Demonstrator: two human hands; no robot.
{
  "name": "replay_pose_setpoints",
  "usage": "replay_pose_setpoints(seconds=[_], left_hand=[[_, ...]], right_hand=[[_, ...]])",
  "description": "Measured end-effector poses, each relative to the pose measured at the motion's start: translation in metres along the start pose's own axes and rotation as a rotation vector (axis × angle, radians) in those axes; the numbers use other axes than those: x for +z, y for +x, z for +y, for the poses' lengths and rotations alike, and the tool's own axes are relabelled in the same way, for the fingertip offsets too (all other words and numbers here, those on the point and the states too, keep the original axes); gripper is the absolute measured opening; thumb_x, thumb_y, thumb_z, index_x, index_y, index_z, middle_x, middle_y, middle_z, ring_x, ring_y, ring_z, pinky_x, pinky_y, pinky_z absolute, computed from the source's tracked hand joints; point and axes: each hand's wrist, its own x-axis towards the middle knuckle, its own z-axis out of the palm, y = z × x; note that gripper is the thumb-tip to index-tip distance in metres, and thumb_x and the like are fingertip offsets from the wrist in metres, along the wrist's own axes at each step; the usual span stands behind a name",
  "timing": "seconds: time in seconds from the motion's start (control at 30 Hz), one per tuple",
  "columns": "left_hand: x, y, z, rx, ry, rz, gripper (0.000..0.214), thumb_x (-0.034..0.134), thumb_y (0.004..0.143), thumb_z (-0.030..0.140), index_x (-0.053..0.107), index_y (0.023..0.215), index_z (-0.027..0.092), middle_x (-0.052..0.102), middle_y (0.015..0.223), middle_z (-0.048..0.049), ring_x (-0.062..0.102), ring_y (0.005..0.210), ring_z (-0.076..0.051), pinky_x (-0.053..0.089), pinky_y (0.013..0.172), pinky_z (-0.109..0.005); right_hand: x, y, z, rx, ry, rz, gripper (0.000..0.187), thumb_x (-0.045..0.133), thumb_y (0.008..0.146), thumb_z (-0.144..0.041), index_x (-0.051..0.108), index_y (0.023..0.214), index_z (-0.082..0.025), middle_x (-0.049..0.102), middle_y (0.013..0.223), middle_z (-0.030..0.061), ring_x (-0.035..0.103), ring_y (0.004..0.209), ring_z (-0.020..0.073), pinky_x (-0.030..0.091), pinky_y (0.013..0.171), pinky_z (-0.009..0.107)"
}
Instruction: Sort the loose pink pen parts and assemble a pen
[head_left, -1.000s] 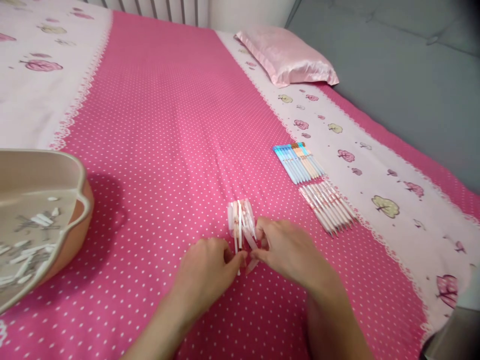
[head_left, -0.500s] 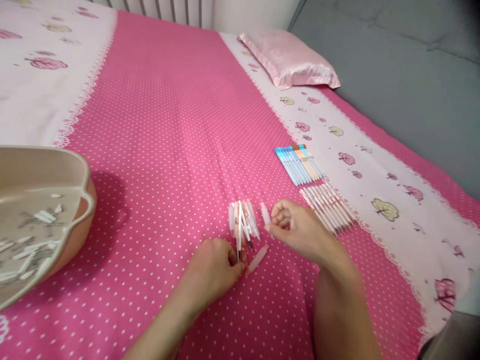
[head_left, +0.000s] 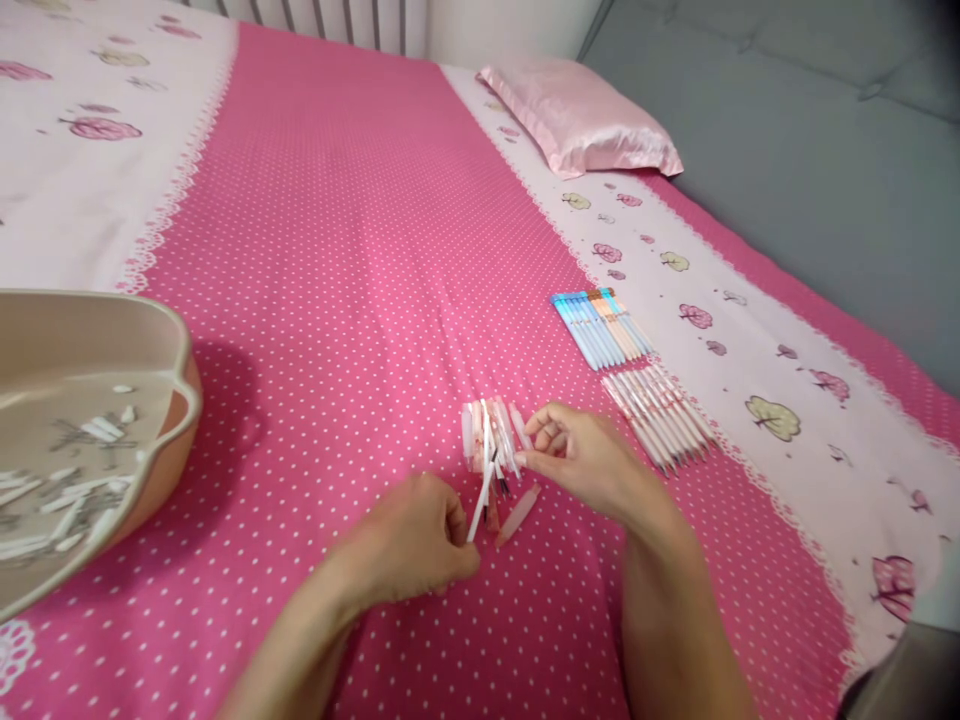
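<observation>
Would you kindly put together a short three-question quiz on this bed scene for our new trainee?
1. True or false: the left hand pinches a thin white pen refill.
2. Which lies farther from the person: A) the row of blue pens, or B) the row of white pens?
3. Fill in: the right hand holds a clear pen cap beside the small ____ of pen parts.

Key: 1 true. 2 A. 3 pile. A loose cap lies on the pink dotted bedsheet; the beige basin sits at the left.
</observation>
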Motion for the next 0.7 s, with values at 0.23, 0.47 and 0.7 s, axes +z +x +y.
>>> replay_pose_setpoints(seconds=[0.23,0.47,0.7], left_hand=[[-0.006,0.003,-0.011,0.013,-0.210,0.033,0.009,0.049,0.062,0.025,0.051,0.056,0.018,0.053,0.051,0.0020,0.045,0.046,-0.011,0.028,0.041,-0.022],[0.000,0.024,-0.010,-0.090,0.042,0.436,0.015,0.050,0.064,0.025,0.048,0.051,0.019,0.050,0.048,0.0020,0.045,0.047,-0.012,0.028,0.045,-0.024],[0.011,0.027,-0.008,-0.034,0.030,0.491,0.013,0.051,0.073,0.030,0.054,0.067,0.018,0.060,0.063,-0.0017,0.052,0.057,-0.015,0.032,0.051,-0.025]], right_hand=[[0.002,-0.001,-0.001,-0.014,-0.016,0.039,0.009,0.058,0.074,-0.021,0.056,0.082,-0.018,0.064,0.075,0.0009,0.059,0.067,0.0139,0.045,0.061,0.027],[0.000,-0.009,-0.013,-0.030,-0.024,-0.002,0.002,0.057,0.076,-0.019,0.057,0.078,-0.019,0.064,0.073,0.0005,0.060,0.066,0.0132,0.045,0.061,0.026],[0.029,-0.024,-0.036,-0.064,-0.314,-0.018,0.017,0.064,0.075,-0.028,0.052,0.084,-0.020,0.066,0.074,0.0024,0.061,0.064,0.0176,0.036,0.053,0.026]])
